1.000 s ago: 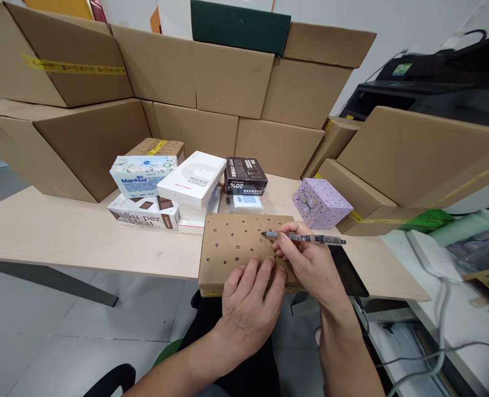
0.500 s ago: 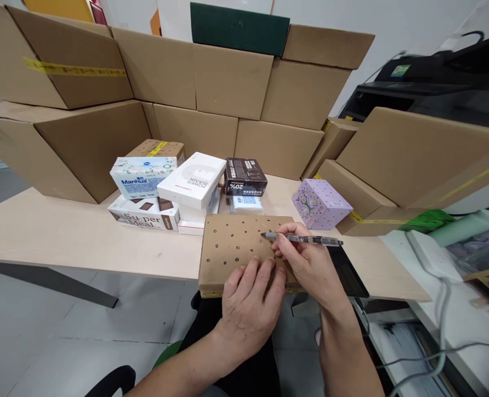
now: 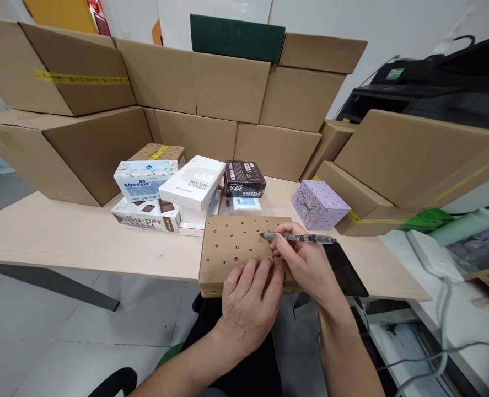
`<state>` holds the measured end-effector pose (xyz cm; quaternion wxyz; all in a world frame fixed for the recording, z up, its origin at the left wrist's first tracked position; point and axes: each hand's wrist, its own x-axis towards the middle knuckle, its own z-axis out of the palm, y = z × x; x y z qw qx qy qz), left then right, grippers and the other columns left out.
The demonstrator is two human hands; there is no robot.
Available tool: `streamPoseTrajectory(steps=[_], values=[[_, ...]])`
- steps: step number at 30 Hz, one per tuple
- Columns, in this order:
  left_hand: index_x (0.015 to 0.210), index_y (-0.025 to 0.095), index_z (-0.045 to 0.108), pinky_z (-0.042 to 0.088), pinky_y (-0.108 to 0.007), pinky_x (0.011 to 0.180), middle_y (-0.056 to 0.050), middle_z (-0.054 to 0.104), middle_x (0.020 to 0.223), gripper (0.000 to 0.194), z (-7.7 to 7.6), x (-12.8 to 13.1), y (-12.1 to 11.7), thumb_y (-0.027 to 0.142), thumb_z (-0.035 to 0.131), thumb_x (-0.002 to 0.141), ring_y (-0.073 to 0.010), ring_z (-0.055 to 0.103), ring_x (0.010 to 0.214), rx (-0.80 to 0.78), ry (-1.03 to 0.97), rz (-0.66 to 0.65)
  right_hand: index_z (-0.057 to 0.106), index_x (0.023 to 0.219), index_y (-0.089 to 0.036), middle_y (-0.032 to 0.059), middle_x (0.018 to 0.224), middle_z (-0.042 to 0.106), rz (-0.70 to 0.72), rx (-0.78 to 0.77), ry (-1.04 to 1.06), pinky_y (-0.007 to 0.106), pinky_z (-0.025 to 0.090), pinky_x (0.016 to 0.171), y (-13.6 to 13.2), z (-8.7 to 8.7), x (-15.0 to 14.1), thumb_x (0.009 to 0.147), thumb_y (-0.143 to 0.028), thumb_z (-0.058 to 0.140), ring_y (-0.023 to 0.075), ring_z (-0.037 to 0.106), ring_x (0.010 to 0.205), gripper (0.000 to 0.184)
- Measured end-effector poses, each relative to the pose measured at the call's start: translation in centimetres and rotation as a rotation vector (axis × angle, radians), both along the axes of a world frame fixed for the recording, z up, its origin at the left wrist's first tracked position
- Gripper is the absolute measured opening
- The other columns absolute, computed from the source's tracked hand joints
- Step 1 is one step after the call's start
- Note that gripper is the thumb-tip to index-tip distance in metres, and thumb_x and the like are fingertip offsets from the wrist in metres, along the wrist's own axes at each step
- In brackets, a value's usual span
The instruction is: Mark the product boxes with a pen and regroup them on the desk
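A brown cardboard box (image 3: 223, 242) with several small inked circles on its top lies at the front edge of the table. My left hand (image 3: 250, 300) rests flat on the box's near side, its fingers slightly spread. In my right hand (image 3: 300, 256) is a pen (image 3: 306, 238), gripped between thumb and fingers. The pen's tip points left, at or just over the box top among the circles; whether it touches I cannot tell. Under my right forearm, a flat black tablet-like thing (image 3: 345, 270) is partly hidden.
Behind the box stand a white power bank box (image 3: 194, 182), a Manhua tissue pack (image 3: 145, 179), a Su-per Meal box (image 3: 145, 216) and a dark box (image 3: 245, 177). A dotted purple box (image 3: 319, 204) sits at right. Large cardboard boxes (image 3: 277, 151) wall in the table (image 3: 82, 237).
The view has tilted slightly, so the background sits a little lower. My right hand and the pen's back end have shifted slightly. The left hand stays on the box.
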<state>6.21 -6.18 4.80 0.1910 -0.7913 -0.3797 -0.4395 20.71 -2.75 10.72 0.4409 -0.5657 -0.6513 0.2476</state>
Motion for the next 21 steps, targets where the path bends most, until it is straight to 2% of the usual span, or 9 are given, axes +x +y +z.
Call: streamPoseTrajectory(steps=[3, 6, 9, 11, 13, 14, 16, 18, 21], values=[[0.119, 0.017, 0.068, 0.037, -0.040, 0.093, -0.005, 0.075, 0.116, 0.032, 0.1, 0.0, 0.0, 0.021, 0.067, 0.088, -0.0247, 0.066, 0.106, 0.004, -0.005, 0.006, 0.057, 0.094, -0.022, -0.0004, 0.078, 0.065, 0.024, 0.002, 0.018, 0.025, 0.049, 0.065, -0.1, 0.0, -0.1, 0.097, -0.041, 0.050, 0.0132, 0.062, 0.069, 0.021], [0.113, 0.019, 0.070, 0.037, -0.039, 0.093, -0.004, 0.075, 0.113, 0.026, 0.2, 0.1, -0.1, 0.023, 0.069, 0.088, -0.0241, 0.066, 0.105, 0.000, -0.016, 0.017, 0.058, 0.096, -0.021, -0.0005, 0.076, 0.066, 0.000, 0.067, 0.151, 0.025, 0.051, 0.063, -0.3, -0.1, -0.2, 0.096, -0.042, 0.054, 0.0128, 0.064, 0.067, 0.022], [0.109, 0.020, 0.071, 0.037, -0.039, 0.092, -0.003, 0.075, 0.113, 0.021, 0.4, 0.2, -0.2, 0.023, 0.069, 0.088, -0.0234, 0.066, 0.106, -0.016, -0.012, 0.019, 0.057, 0.102, -0.022, 0.0000, 0.083, 0.069, -0.163, 0.271, 0.311, 0.026, 0.054, 0.064, -0.5, -0.5, 0.7, 0.094, -0.040, 0.057, 0.0118, 0.065, 0.066, 0.020], [0.109, 0.021, 0.071, 0.037, -0.038, 0.091, -0.003, 0.075, 0.113, 0.021, 0.5, 0.1, -0.2, 0.023, 0.068, 0.089, -0.0231, 0.066, 0.106, -0.018, -0.009, 0.017, 0.058, 0.109, -0.023, 0.0020, 0.092, 0.071, -0.322, 0.402, 0.308, 0.028, 0.055, 0.067, -0.6, -1.2, 2.3, 0.094, -0.039, 0.058, 0.0121, 0.065, 0.068, 0.023], [0.108, 0.020, 0.071, 0.037, -0.038, 0.090, -0.003, 0.075, 0.112, 0.020, 0.6, 0.1, -0.2, 0.023, 0.068, 0.089, -0.0232, 0.066, 0.106, -0.016, -0.010, 0.013, 0.061, 0.114, -0.023, 0.0046, 0.100, 0.071, -0.434, 0.440, 0.187, 0.032, 0.056, 0.073, -0.6, -2.4, 4.4, 0.093, -0.038, 0.059, 0.0146, 0.067, 0.074, 0.026], [0.108, 0.020, 0.071, 0.037, -0.038, 0.090, -0.003, 0.075, 0.112, 0.020, 0.6, 0.1, -0.2, 0.023, 0.068, 0.089, -0.0235, 0.066, 0.106, -0.015, -0.013, 0.012, 0.063, 0.113, -0.022, 0.0055, 0.103, 0.071, -0.442, 0.418, 0.079, 0.034, 0.056, 0.078, -0.5, -3.1, 5.6, 0.093, -0.037, 0.058, 0.0169, 0.068, 0.081, 0.026], [0.108, 0.020, 0.071, 0.037, -0.039, 0.091, -0.004, 0.075, 0.112, 0.020, 0.5, 0.1, -0.2, 0.023, 0.067, 0.089, -0.0239, 0.066, 0.107, -0.016, -0.017, 0.011, 0.067, 0.113, -0.022, 0.0076, 0.112, 0.071, -0.337, 0.353, -0.184, 0.040, 0.052, 0.092, -0.3, -4.7, 7.6, 0.093, -0.030, 0.055, 0.0219, 0.067, 0.101, 0.025], [0.109, 0.020, 0.070, 0.036, -0.039, 0.091, -0.004, 0.075, 0.113, 0.020, 0.4, 0.2, -0.2, 0.023, 0.067, 0.089, -0.0241, 0.067, 0.107, -0.015, -0.025, 0.014, 0.067, 0.118, -0.021, 0.0093, 0.121, 0.069, -0.195, 0.254, -0.422, 0.043, 0.050, 0.096, 0.0, -6.3, 8.9, 0.091, -0.020, 0.050, 0.0248, 0.063, 0.111, 0.032], [0.109, 0.020, 0.070, 0.036, -0.038, 0.091, -0.004, 0.076, 0.113, 0.021, 0.4, 0.2, -0.1, 0.022, 0.067, 0.089, -0.0241, 0.067, 0.106, -0.008, -0.028, 0.010, 0.066, 0.124, -0.021, 0.0109, 0.126, 0.066, -0.086, 0.118, -0.681, 0.041, 0.052, 0.090, 0.6, -8.0, 9.3, 0.082, -0.009, 0.051, 0.0268, 0.060, 0.107, 0.046]])
